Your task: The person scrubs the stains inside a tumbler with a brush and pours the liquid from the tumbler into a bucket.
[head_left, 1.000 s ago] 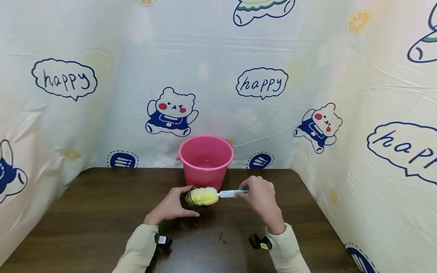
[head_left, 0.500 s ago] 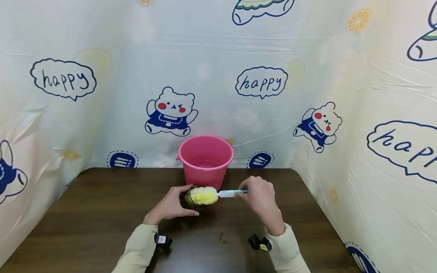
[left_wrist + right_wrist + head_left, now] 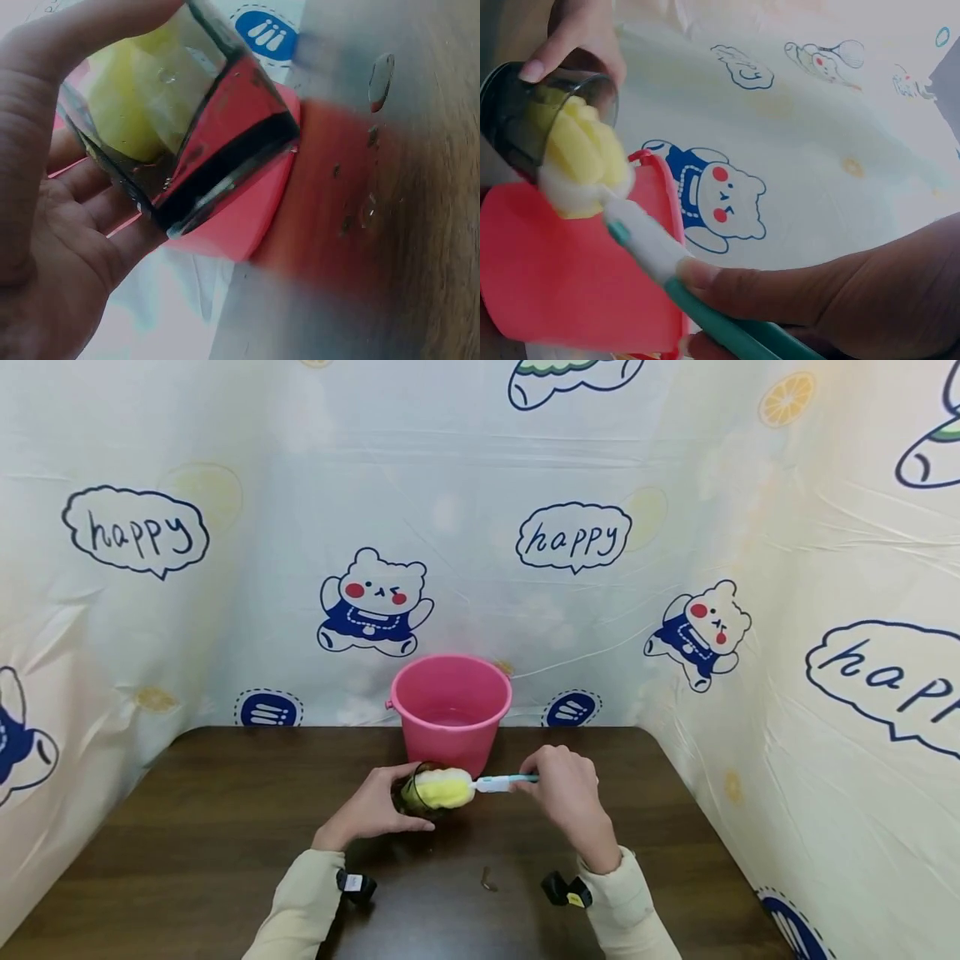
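Observation:
My left hand [image 3: 375, 806] grips a dark transparent glass cup [image 3: 217, 157], tilted with its mouth toward the right. My right hand [image 3: 570, 789] holds the white and teal handle of a sponge cup brush [image 3: 641, 232], thumb pressed along it. The brush's yellow and white sponge head [image 3: 444, 788] sits partly inside the cup, its rear part sticking out of the mouth. Through the cup wall in the left wrist view, the yellow sponge [image 3: 124, 105] shows, short of the thick base. Both hands are above the table, in front of the pink bucket.
A pink bucket [image 3: 450, 739] stands at the table's back edge, just behind the cup. Water drops [image 3: 381, 82] and a small wet streak [image 3: 488, 880] lie on the brown wooden table [image 3: 225, 827]. A printed curtain [image 3: 480, 460] encloses the back and sides.
The hands, cup and brush keep nearly the same pose, with only a slight shift to the left. The whole head view has moved a little.

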`<action>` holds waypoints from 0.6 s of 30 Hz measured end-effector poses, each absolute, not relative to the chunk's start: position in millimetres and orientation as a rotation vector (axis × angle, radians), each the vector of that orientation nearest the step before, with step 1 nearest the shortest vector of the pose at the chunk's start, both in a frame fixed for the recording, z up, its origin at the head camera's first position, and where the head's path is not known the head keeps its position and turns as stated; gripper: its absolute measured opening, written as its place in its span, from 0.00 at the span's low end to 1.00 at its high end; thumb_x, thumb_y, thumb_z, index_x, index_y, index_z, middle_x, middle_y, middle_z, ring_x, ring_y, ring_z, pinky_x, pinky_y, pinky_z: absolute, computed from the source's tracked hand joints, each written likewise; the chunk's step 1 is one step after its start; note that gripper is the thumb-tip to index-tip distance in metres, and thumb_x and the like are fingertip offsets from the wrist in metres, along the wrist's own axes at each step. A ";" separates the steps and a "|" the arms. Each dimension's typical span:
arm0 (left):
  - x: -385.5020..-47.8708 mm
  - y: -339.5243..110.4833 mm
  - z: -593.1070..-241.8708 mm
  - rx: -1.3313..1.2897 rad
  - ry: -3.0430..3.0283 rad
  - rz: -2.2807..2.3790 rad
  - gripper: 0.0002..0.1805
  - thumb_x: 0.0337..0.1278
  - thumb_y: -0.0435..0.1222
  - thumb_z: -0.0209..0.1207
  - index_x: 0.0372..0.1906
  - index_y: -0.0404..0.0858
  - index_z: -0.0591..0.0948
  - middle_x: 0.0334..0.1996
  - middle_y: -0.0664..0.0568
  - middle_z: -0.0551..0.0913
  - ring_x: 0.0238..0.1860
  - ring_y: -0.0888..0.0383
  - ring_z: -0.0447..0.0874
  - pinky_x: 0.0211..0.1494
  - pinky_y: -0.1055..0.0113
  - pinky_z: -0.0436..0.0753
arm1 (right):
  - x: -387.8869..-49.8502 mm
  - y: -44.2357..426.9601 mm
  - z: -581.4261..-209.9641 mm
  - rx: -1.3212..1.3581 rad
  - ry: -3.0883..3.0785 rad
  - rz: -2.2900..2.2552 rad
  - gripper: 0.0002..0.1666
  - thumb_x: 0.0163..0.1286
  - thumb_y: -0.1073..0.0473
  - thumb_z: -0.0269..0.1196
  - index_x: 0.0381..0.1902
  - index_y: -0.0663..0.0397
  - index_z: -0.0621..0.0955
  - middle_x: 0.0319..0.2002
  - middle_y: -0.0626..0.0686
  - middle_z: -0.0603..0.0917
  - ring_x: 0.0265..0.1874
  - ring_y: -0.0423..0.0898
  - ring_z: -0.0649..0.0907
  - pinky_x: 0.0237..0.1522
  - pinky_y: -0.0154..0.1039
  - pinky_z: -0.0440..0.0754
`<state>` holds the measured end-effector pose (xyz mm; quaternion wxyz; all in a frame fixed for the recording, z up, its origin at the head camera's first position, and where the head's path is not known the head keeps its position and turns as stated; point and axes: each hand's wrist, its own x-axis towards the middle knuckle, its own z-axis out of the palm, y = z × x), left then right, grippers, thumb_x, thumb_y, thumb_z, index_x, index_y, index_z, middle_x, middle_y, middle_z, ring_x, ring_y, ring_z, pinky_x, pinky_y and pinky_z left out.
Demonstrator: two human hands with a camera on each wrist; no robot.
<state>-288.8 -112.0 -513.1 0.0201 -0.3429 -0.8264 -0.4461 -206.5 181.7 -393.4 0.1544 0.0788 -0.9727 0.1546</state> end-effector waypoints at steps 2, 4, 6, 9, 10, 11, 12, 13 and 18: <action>-288.5 -112.0 -512.9 -1.067 -2.571 -1.370 0.45 0.35 0.46 0.83 0.66 0.47 0.78 0.59 0.62 0.82 0.59 0.59 0.79 0.61 0.50 0.82 | -206.1 180.6 -393.1 0.257 -2.806 0.439 0.12 0.50 0.48 0.82 0.24 0.45 0.90 0.20 0.41 0.83 0.18 0.40 0.72 0.17 0.36 0.69; -288.5 -111.8 -513.4 -1.077 -2.578 -1.351 0.46 0.35 0.48 0.83 0.67 0.46 0.78 0.60 0.62 0.82 0.59 0.60 0.79 0.61 0.51 0.82 | -205.4 179.7 -392.8 0.277 -2.798 0.437 0.12 0.49 0.48 0.82 0.24 0.45 0.90 0.20 0.41 0.83 0.18 0.40 0.72 0.17 0.35 0.69; -289.2 -111.4 -513.7 -1.097 -2.563 -1.352 0.46 0.36 0.49 0.82 0.67 0.46 0.78 0.60 0.62 0.81 0.59 0.60 0.79 0.60 0.52 0.83 | -205.2 178.7 -392.5 0.258 -2.774 0.459 0.12 0.49 0.48 0.82 0.24 0.46 0.91 0.20 0.41 0.84 0.18 0.40 0.72 0.17 0.35 0.69; -290.4 -111.4 -513.4 -1.091 -2.544 -1.379 0.45 0.37 0.48 0.82 0.67 0.48 0.78 0.59 0.63 0.82 0.59 0.60 0.79 0.61 0.52 0.82 | -204.2 177.7 -391.4 0.213 -2.757 0.467 0.12 0.50 0.48 0.82 0.26 0.47 0.91 0.20 0.42 0.84 0.18 0.41 0.72 0.17 0.36 0.69; -290.6 -111.5 -513.2 -1.085 -2.545 -1.384 0.44 0.37 0.48 0.82 0.66 0.48 0.78 0.59 0.62 0.82 0.59 0.59 0.79 0.62 0.51 0.81 | -203.7 177.3 -391.1 0.206 -2.766 0.463 0.12 0.50 0.48 0.82 0.26 0.47 0.91 0.20 0.42 0.84 0.18 0.41 0.72 0.17 0.36 0.69; -290.9 -111.8 -513.0 -1.083 -2.547 -1.370 0.45 0.37 0.48 0.83 0.66 0.47 0.78 0.59 0.62 0.82 0.59 0.59 0.79 0.62 0.51 0.82 | -203.3 177.1 -390.9 0.216 -2.778 0.450 0.12 0.51 0.48 0.81 0.25 0.47 0.91 0.20 0.42 0.84 0.18 0.40 0.72 0.17 0.35 0.69; -290.8 -112.1 -512.6 -1.076 -2.554 -1.359 0.45 0.36 0.48 0.83 0.67 0.46 0.78 0.60 0.61 0.82 0.60 0.58 0.79 0.62 0.50 0.82 | -202.7 177.0 -390.4 0.231 -2.793 0.439 0.12 0.51 0.48 0.81 0.25 0.46 0.91 0.20 0.42 0.84 0.18 0.40 0.72 0.18 0.35 0.69; -290.8 -112.2 -512.3 -1.069 -2.566 -1.356 0.46 0.35 0.49 0.83 0.67 0.45 0.78 0.60 0.60 0.82 0.60 0.58 0.79 0.62 0.50 0.82 | -201.9 176.9 -389.5 0.253 -2.806 0.431 0.12 0.51 0.48 0.81 0.25 0.46 0.91 0.20 0.41 0.84 0.18 0.40 0.72 0.18 0.35 0.69; -290.2 -110.2 -514.8 -1.097 -2.573 -1.377 0.47 0.36 0.51 0.82 0.68 0.44 0.77 0.61 0.60 0.81 0.60 0.58 0.78 0.61 0.50 0.82 | -199.4 179.5 -388.7 0.282 -2.782 0.432 0.11 0.50 0.48 0.82 0.25 0.45 0.91 0.21 0.41 0.85 0.18 0.39 0.72 0.18 0.35 0.69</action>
